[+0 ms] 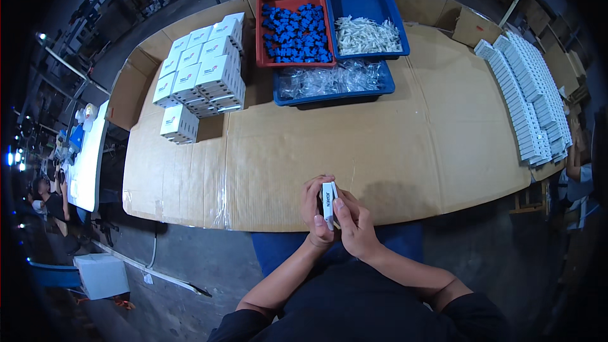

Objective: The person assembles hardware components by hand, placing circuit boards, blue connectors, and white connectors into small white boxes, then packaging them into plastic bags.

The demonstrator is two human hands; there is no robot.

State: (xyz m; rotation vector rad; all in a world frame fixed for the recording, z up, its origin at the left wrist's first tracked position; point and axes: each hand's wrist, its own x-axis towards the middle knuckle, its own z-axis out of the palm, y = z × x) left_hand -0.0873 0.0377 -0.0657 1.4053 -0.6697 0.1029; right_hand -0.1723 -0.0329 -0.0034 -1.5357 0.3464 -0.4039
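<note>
A slim white box (327, 195) with dark print on its narrow side is held upright between my two hands, just over the near edge of the table. My left hand (312, 201) wraps around its left side, the thumb low on the front. From the right, my right hand (357, 227) closes on it, with its thumb against the box's right edge. A narrow gap or flap shows along that edge, though I cannot tell whether the box is open. The fingers hide its back and lower part.
Cardboard covers the table (285, 158). At the back stand a red tray (260, 44) of blue parts, a blue tray (358, 1) of white pieces and another blue tray (335, 98) of clear plastic bags. White boxes are stacked left (212, 75) and rowed right (529, 101). People sit at both sides.
</note>
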